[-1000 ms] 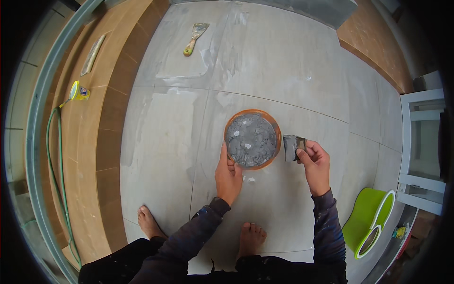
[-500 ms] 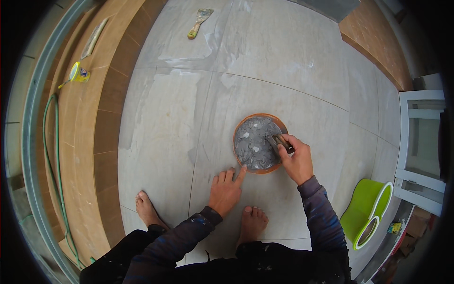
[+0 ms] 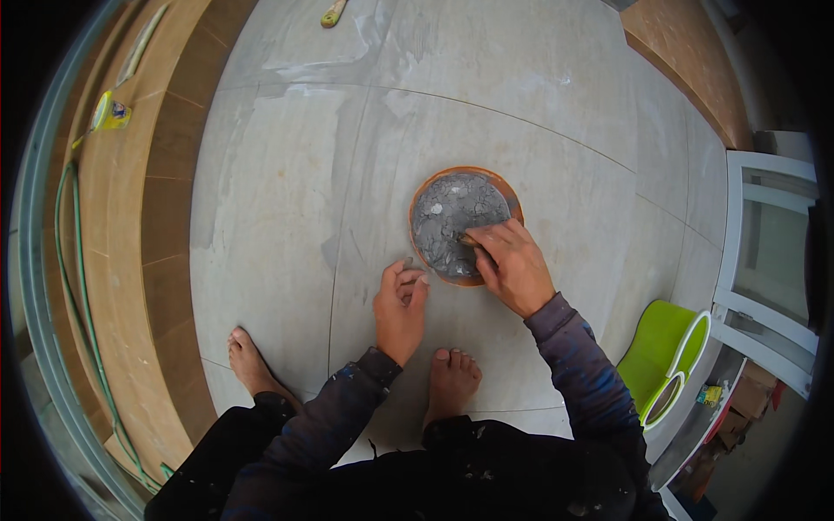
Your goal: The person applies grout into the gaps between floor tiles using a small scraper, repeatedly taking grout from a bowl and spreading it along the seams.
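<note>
A round orange pan (image 3: 512,200) filled with lumpy grey paste (image 3: 447,213) sits on the tiled floor (image 3: 269,174). My right hand (image 3: 512,265) grips a small scraper (image 3: 469,240), whose blade is mostly hidden at the paste. Just left of the pan's lower edge, my left hand (image 3: 400,313) is loosely curled, open, with nothing visible in it and some dark smudging at the fingertips. A scraper handle (image 3: 332,14) lies at the far top, its blade out of frame.
A tiled step (image 3: 139,243) on the left carries a long tool (image 3: 139,43), a yellow tub (image 3: 115,116) and a green hose (image 3: 74,243). A white-framed glass panel (image 3: 764,260) and a green bucket (image 3: 651,347) are at right. My bare feet flank my left forearm.
My right hand has brought its scraper from beside the pan into the paste. My left hand has released the pan's rim and curled. The view has shifted, moving the floor scene upward and left.
</note>
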### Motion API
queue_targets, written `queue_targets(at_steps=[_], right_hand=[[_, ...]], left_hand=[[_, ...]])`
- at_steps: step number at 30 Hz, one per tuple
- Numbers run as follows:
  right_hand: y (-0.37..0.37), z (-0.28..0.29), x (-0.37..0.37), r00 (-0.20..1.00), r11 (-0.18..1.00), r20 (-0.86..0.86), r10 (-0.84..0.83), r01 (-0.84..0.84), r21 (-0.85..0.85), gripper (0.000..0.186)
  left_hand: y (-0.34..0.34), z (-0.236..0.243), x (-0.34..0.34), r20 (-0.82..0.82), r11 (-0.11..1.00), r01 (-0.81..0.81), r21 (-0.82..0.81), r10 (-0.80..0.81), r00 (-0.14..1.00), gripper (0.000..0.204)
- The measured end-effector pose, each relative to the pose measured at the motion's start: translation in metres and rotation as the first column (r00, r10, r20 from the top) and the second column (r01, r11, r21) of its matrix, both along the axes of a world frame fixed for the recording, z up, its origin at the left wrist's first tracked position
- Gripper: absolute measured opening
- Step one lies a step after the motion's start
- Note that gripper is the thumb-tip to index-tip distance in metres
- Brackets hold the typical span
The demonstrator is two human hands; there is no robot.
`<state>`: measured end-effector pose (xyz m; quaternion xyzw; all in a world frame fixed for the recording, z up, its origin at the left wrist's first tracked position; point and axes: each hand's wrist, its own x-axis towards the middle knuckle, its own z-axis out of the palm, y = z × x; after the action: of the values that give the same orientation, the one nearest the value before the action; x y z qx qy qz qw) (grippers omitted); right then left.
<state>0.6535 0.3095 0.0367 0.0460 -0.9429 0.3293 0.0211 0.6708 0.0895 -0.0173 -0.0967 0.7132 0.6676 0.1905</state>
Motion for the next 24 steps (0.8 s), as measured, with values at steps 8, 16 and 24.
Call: queue_targets(at_steps=[8, 16, 24], right_hand=[[-0.026, -0.018, 0.005, 0.998, 0.994, 0.008, 0.068, -0.069, 0.083, 0.034], [-0.033, -0.032, 0.002, 0.982, 0.994, 0.189, 0.015, 0.006, -0.111, 0.028], [0.016, -0.021, -0.006, 0.83, 0.477, 0.557, 0.044, 0.472, -0.741, 0.024]], left_hand=[[0.006, -0.012, -0.006, 0.078, 0.988, -0.077, 0.132, 0.067, 0.995, 0.036], [0.007, -0.016, -0.002, 0.035, 0.996, -0.06, 0.06, 0.058, 0.998, 0.034], [0.002, -0.019, -0.002, -0.024, 0.999, 0.013, -0.04, -0.013, 1.0, 0.031]])
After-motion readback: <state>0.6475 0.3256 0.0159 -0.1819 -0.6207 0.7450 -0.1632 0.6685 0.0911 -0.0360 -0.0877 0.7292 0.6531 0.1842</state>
